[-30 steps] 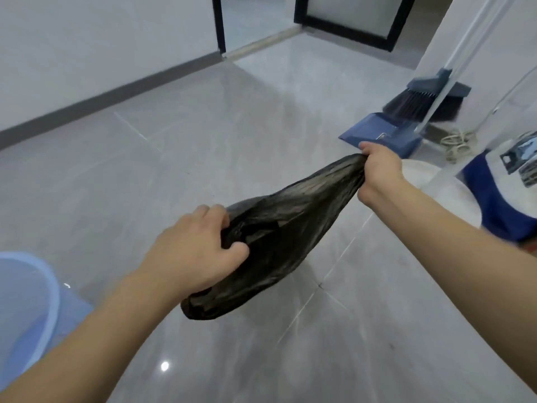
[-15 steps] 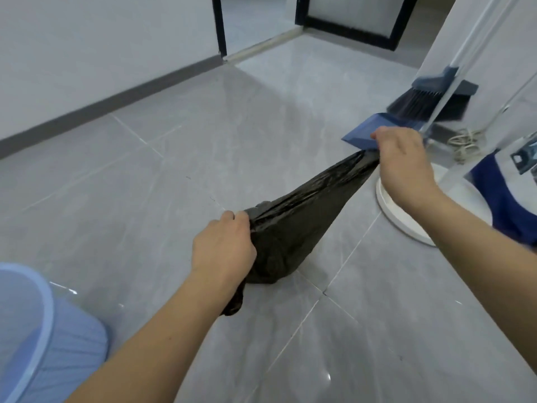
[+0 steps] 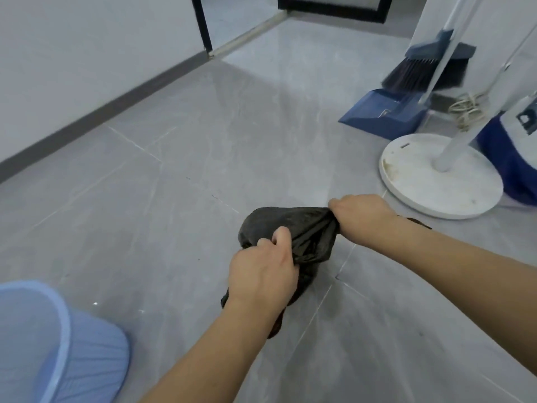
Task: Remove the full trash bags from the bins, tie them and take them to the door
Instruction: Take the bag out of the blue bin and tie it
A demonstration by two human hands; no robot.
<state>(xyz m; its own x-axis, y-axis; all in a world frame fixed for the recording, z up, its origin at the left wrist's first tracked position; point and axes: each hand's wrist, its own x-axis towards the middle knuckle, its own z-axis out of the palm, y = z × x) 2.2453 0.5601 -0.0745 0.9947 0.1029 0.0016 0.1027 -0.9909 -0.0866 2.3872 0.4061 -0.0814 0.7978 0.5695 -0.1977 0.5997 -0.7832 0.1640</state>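
Note:
A black trash bag hangs bunched between both hands above the grey tiled floor. My left hand grips its lower part, with the bag's tail dangling under the wrist. My right hand clutches the gathered upper end, and a scrap of black plastic shows past that wrist. The two hands are close together, so the bag is crumpled and short. A light blue bin stands at the lower left, its inside mostly out of frame.
A white round fan base with its pole stands at right. Behind it lean a blue dustpan and a broom. A blue-and-white object sits at the right edge. A dark-framed doorway lies far ahead.
My right hand has come down and in toward the left hand, so the stretched bag is now bunched up. The view has tilted, showing more of the fan base.

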